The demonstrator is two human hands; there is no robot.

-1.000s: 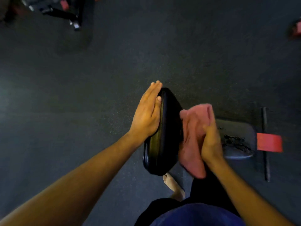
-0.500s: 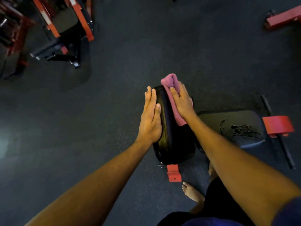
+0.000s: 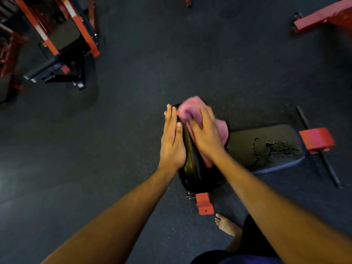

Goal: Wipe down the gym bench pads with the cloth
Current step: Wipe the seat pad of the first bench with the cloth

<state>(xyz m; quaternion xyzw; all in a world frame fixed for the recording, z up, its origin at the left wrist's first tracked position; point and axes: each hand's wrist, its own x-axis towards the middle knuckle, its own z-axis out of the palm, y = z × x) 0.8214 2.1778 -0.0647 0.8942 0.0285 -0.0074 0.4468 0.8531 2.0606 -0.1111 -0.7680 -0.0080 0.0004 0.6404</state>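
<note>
The black back pad [image 3: 192, 168] of the bench stands raised in front of me, seen from its top edge. My left hand [image 3: 172, 141] lies flat against its left side, fingers straight. A pink cloth [image 3: 188, 109] is bunched over the pad's upper end. My right hand [image 3: 206, 133] presses down on the cloth, blurred by motion, its fingers spread over the fabric. The seat pad [image 3: 266, 147], black with a cracked, worn patch, lies to the right.
A red frame foot [image 3: 204, 205] juts out below the back pad, and a red bracket [image 3: 316, 140] with a black bar sits beyond the seat. My bare foot [image 3: 226, 225] stands near the bench. Red and black gym machines stand at top left [image 3: 62, 44] and top right [image 3: 323, 18].
My right hand has carried the cloth from the pad's lower right side up to its top end. The left hand has stayed flat on the pad's left side.
</note>
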